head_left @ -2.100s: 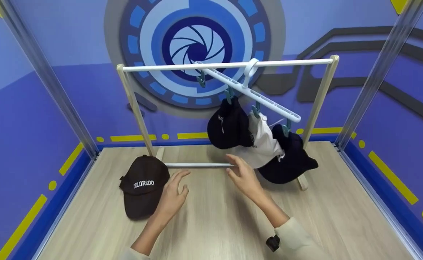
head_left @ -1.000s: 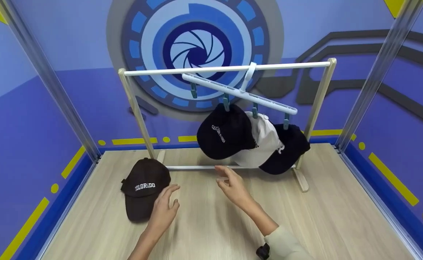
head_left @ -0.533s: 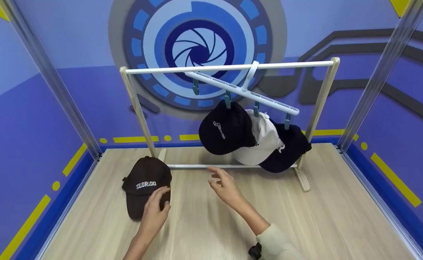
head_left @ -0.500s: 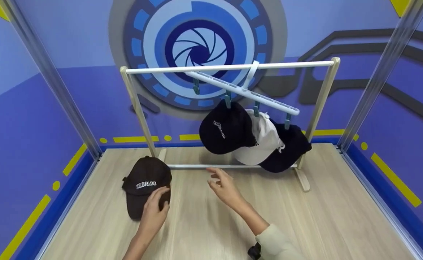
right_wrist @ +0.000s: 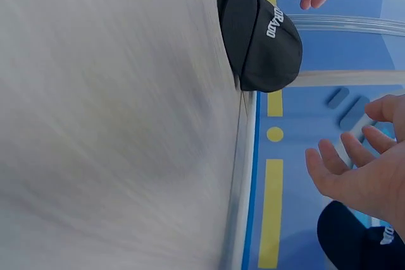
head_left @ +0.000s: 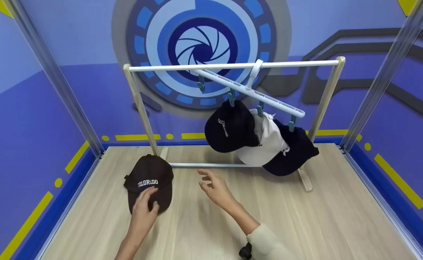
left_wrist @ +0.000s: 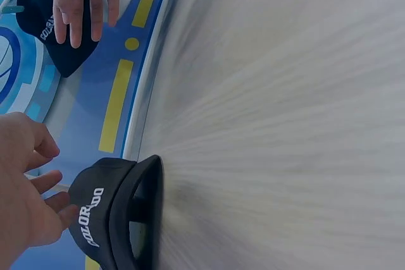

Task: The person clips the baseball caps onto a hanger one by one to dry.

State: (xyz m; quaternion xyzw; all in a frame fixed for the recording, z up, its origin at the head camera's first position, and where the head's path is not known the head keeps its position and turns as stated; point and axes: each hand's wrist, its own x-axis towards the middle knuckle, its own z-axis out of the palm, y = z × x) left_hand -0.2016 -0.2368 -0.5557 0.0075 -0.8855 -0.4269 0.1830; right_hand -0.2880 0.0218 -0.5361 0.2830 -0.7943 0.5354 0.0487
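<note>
A dark brown baseball cap [head_left: 153,171] lettered COLORADO sits on the table at left, brim toward me. My left hand [head_left: 142,215] hovers over its brim with fingers loosely bent; the left wrist view shows a gap between fingers and cap. My right hand [head_left: 217,189], fingers relaxed, holds nothing in front of the rack's lower bar. On a white hanger [head_left: 252,93] hang a black cap [head_left: 217,139], a white cap [head_left: 269,137] and another dark cap [head_left: 292,160], each from a green clip. The leftmost green clip [head_left: 201,86] carries nothing.
The hanger hooks over the top bar [head_left: 161,68] of a wooden-ended rack, turned at an angle to it. A metal lower bar [head_left: 197,165] runs near the tabletop [head_left: 327,216]. Patterned blue walls and metal corner posts [head_left: 61,83] enclose the table.
My left hand has moved left, from beside the brown cap to over its brim. My right hand has drawn left, away from the hanging caps. The hanger has swayed slightly.
</note>
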